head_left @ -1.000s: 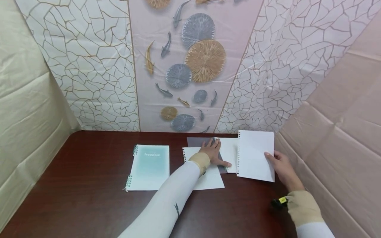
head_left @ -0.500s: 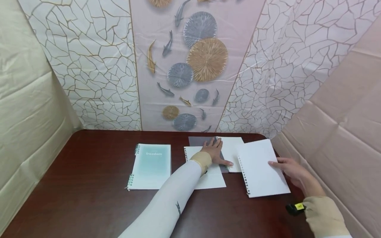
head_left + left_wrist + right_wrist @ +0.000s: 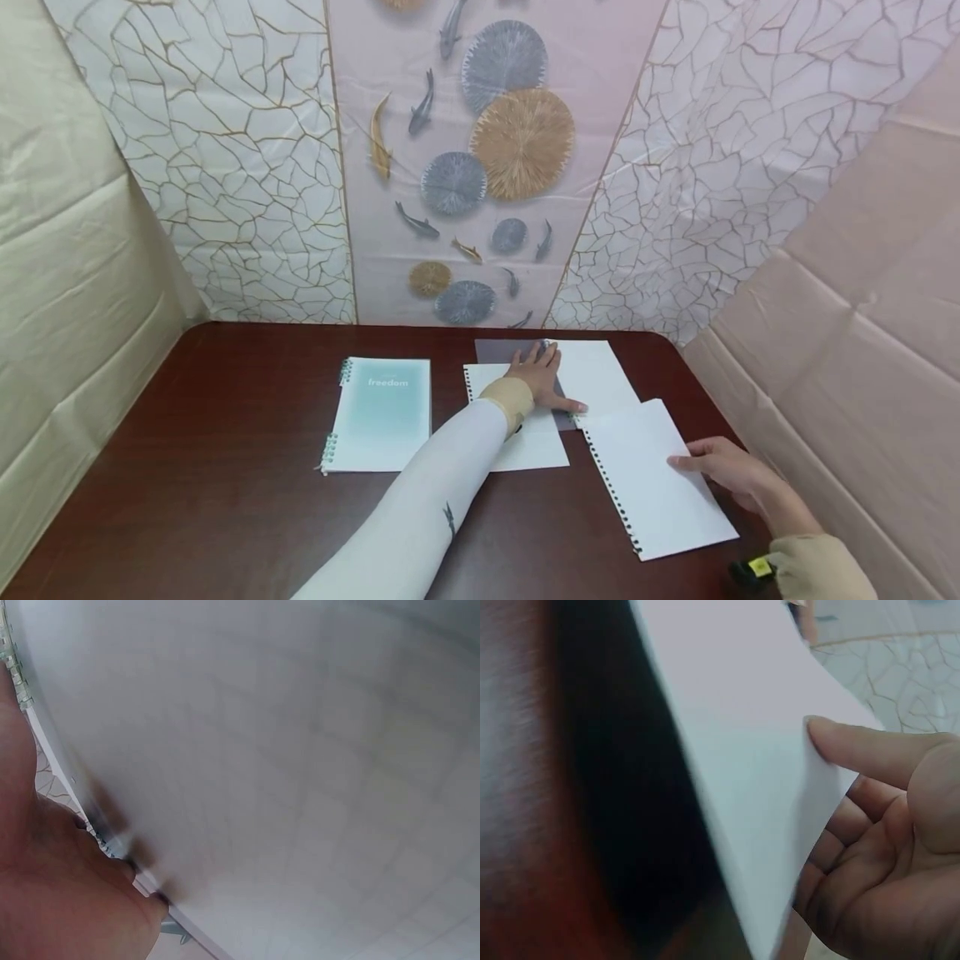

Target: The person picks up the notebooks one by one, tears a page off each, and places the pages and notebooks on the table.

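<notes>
My left hand point(image 3: 534, 379) rests with spread, fairly straight fingers across the ring spine of an open notebook point(image 3: 592, 375) whose dark grey cover point(image 3: 491, 352) lies folded out to the left. Beneath my left wrist is a loose white sheet point(image 3: 525, 446) with punched holes. My right hand point(image 3: 738, 471) pinches the right edge of another hole-punched white sheet point(image 3: 656, 479), thumb on top. That sheet slants toward the table's front right, its upper end overlapping the notebook page. In the right wrist view, the sheet point(image 3: 757, 765) bends between thumb and fingers, raised off the table.
A teal ring-bound notebook point(image 3: 386, 417) marked "freedom" lies closed to the left on the dark red-brown table point(image 3: 225, 467). Patterned cloth point(image 3: 262, 183) hangs behind the table, and beige cloth walls point(image 3: 862, 333) stand at both sides.
My right hand has carried the pinched sheet rightward and then down toward the front, turning it to a slant and uncovering more of the notebook page. My left hand stays put on the spine.
</notes>
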Demonstrator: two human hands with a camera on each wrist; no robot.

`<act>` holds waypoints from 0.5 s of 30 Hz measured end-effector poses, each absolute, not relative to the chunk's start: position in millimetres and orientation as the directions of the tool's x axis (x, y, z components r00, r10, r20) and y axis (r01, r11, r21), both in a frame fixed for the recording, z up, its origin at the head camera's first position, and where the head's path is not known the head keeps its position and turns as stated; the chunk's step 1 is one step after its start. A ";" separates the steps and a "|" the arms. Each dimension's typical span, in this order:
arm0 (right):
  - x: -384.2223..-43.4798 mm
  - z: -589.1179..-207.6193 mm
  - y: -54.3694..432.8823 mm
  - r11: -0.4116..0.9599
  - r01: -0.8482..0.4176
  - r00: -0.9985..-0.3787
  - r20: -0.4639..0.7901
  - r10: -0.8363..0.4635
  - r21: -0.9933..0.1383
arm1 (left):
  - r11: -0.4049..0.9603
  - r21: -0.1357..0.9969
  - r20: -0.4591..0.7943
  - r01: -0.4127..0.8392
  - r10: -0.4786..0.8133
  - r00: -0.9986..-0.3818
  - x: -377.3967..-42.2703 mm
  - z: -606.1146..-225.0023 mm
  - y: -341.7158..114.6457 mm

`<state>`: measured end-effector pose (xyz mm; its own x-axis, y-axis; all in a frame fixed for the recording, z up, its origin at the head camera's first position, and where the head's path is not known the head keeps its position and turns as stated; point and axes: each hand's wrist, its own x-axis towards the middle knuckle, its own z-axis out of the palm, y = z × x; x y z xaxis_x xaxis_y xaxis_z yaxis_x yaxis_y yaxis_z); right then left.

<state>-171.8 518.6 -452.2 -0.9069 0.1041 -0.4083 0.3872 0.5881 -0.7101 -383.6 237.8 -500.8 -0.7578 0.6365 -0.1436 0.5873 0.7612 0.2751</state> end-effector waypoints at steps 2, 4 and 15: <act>-169.7 -452.6 513.2 0.628 0.373 -0.911 -0.397 0.109 -0.683 | 0.761 0.276 -0.150 0.586 0.637 -0.756 -390.1 -506.2 240.9; -168.0 -452.4 507.4 0.663 0.371 -0.913 -0.388 0.130 -0.651 | 0.765 0.277 -0.165 0.581 0.634 -0.756 -392.1 -505.5 241.6; -163.7 -449.7 492.3 0.766 0.342 -0.925 -0.337 0.174 -0.544 | 0.772 0.254 -0.158 0.583 0.628 -0.762 -389.5 -507.7 244.9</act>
<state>-163.7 492.3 -449.7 -0.9253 0.1743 -0.3369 0.3423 0.7663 -0.5437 -389.5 244.9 -507.7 -0.7623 0.6276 -0.1582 0.5829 0.7720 0.2536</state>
